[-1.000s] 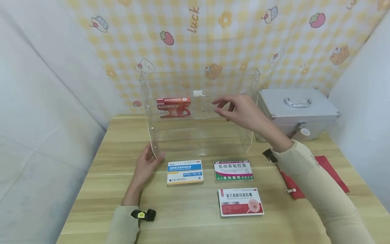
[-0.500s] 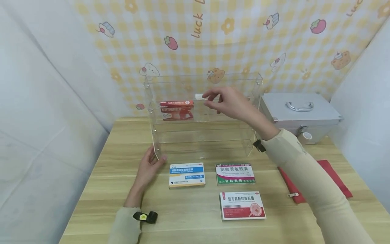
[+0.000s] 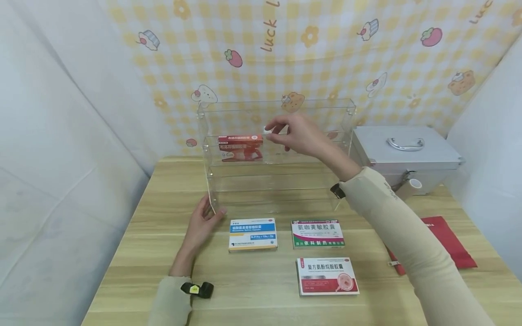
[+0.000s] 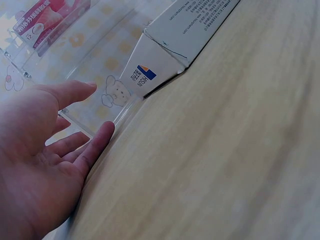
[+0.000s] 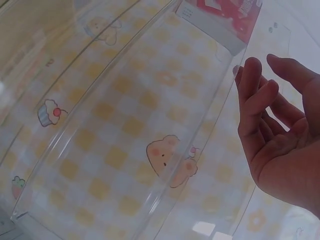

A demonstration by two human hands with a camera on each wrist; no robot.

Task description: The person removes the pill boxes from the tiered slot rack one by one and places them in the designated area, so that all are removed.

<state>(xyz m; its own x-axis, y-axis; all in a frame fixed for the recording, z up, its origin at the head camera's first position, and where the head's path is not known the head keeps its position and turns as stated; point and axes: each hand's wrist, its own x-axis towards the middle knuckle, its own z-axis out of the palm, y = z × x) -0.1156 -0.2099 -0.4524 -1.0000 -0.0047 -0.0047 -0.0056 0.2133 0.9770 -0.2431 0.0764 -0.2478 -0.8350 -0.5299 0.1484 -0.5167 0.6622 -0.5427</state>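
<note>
A clear acrylic rack [image 3: 273,181] with several tiers stands on the table. My left hand [image 3: 200,222] holds its lower left corner, thumb in front and fingers at the side panel's outer face. In the right wrist view, my right hand [image 5: 280,130] has bent, loose fingers with a gap to the thumb and nothing between them. In the head view it hovers in front of an upper tier, its fingertips just right of a red medicine box [image 3: 240,148] standing there. A white label [image 3: 267,130] on the rack shows behind the fingertips.
Three medicine boxes lie before the rack: blue-white [image 3: 253,234], green-white [image 3: 318,234] and red-white [image 3: 327,276]. A silver case [image 3: 408,154] stands at the right, with a small white roll [image 3: 415,184] at its front. A red pouch [image 3: 448,244] lies partly under the right forearm.
My right hand has moved left along the upper tier toward the red box. The left hand keeps its place at the corner. The head view has shifted slightly.
</note>
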